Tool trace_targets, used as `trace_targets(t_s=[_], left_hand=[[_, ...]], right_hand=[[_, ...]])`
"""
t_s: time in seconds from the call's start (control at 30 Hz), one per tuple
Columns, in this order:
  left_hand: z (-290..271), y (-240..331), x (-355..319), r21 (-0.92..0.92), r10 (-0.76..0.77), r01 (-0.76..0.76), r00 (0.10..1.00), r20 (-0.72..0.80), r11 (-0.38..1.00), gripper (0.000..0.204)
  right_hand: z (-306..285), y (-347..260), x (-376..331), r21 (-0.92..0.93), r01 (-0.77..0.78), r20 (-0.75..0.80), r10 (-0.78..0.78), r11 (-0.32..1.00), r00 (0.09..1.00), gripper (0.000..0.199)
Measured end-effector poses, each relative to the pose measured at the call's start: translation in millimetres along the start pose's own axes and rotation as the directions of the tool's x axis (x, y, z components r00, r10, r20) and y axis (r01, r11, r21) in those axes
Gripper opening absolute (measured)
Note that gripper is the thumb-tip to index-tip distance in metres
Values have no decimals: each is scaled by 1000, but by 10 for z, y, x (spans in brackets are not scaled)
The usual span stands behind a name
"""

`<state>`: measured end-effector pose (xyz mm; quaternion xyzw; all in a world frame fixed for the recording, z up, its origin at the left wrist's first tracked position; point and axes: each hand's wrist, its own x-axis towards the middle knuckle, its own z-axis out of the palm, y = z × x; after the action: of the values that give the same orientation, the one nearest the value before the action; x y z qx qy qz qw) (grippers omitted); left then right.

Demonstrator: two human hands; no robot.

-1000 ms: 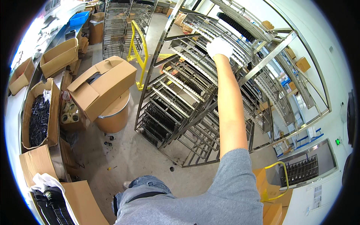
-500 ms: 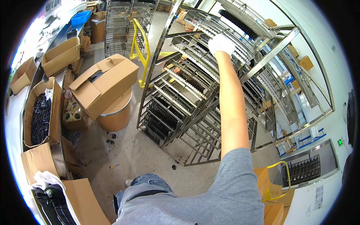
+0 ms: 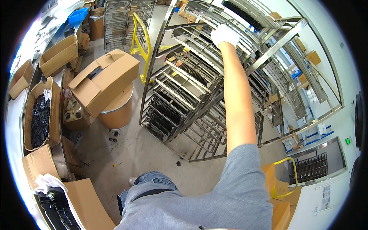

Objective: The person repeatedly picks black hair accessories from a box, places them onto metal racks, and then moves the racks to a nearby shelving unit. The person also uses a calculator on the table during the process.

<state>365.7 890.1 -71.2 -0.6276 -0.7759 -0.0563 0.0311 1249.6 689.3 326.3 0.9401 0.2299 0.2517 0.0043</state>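
My right arm stretches forward and up to a tall metal rack (image 3: 168,132) with several tiers of slotted trays. At its end, my right hand (image 3: 225,35), in a white glove, lies over an upper slotted tray (image 3: 245,43). The hand looks rounded and closed. Its fingertips are hidden behind it, so what it grips cannot be made out. Dark thin parts stand in rows in a higher tray (image 3: 242,15) and in the lower left tiers. My left hand is out of view.
To the left, a tilted carton (image 3: 111,82) rests on a round brown drum (image 3: 119,111). A yellow-handled cart (image 3: 147,46) stands behind. Along the left bench are open boxes, one holding black parts (image 3: 39,120). Small dark bits (image 3: 112,139) lie on the floor. Another yellow handle (image 3: 294,172) rises at lower right.
The view has tipped slightly, so the rack, boxes and my right hand sit higher in the picture. My right hand stays at about the same spot on the rack.
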Motion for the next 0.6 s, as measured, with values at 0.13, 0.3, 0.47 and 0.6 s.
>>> trace_targets(t_s=[0.13,0.3,0.47,0.6], left_hand=[[13,-520,-667,16,-2,3,999,-38,1000,53],[-149,-1521,-2092,88,29,-19,994,-106,996,52],[-388,-2043,-3066,186,-65,76,996,-67,980,57],[-460,-1965,-3140,44,27,-22,995,-98,999,58]], right_hand=[[132,62,97,1,16,-27,-16,1000,1000,43],[373,212,402,-119,76,-64,-84,990,994,53],[495,349,648,-220,102,-24,-110,970,994,61],[464,357,666,-261,111,-31,-123,959,992,63]])
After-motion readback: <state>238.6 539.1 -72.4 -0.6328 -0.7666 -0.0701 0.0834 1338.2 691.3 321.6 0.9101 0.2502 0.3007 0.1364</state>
